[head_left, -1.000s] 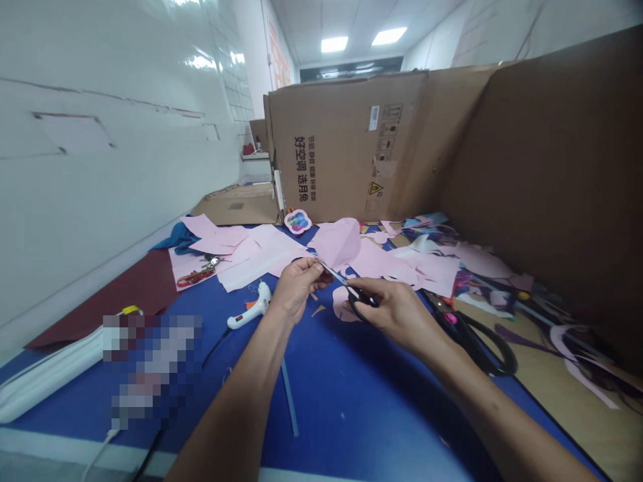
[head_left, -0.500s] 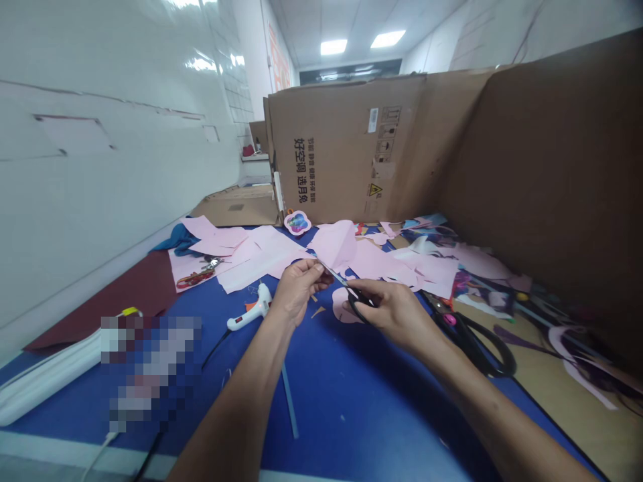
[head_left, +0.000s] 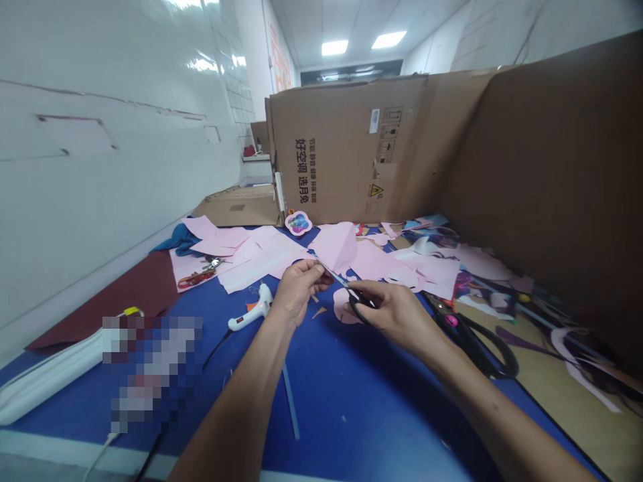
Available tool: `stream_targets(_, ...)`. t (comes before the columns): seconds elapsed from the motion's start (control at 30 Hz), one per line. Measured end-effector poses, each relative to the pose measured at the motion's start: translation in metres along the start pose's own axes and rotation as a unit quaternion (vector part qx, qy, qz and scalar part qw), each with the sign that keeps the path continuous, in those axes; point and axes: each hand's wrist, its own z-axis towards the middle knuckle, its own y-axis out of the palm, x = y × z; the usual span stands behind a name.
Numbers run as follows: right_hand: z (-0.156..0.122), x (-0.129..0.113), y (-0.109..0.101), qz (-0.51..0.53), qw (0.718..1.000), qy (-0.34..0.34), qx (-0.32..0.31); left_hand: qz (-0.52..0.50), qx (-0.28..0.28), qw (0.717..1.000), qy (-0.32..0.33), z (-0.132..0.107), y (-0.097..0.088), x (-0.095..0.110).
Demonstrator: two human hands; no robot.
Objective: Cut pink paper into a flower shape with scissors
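My right hand [head_left: 394,311] grips small black-handled scissors [head_left: 355,306], their blades pointing up and left toward my other hand. My left hand [head_left: 300,288] is closed in a pinch close to the blade tips; whatever lies between its fingertips is too small to make out. Beneath the scissors, a cut pink piece with rounded edges [head_left: 341,309] rests on the blue tabletop [head_left: 346,402]. Just beyond both hands, pink paper sheets [head_left: 372,260] lie in an overlapping spread. A white glue gun [head_left: 250,316] lies left of my left wrist.
Large black-handled shears [head_left: 495,361] lie to the right beside mixed scraps. An upright cardboard box [head_left: 341,147] walls off the back and right. A flower-shaped cutout [head_left: 298,223] is at its base. A thin strip [head_left: 290,402] lies in front, and dark red sheet [head_left: 115,298] at left.
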Motion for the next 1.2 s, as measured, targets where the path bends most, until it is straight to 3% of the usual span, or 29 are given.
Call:
stream_targets(0.97,0.0004,0.0014,-0.0003,-0.005,1.000,0.000,0.002,-0.026,0.010,0.999,-0.017,-0.0007,0.0035,-0.0038)
stream_targets(1.2,0.0006,-0.0005,-0.0024,-0.007,1.000,-0.010,-0.018,0.027,0.008,0.999,-0.016,-0.0007,-0.0028,0.0026)
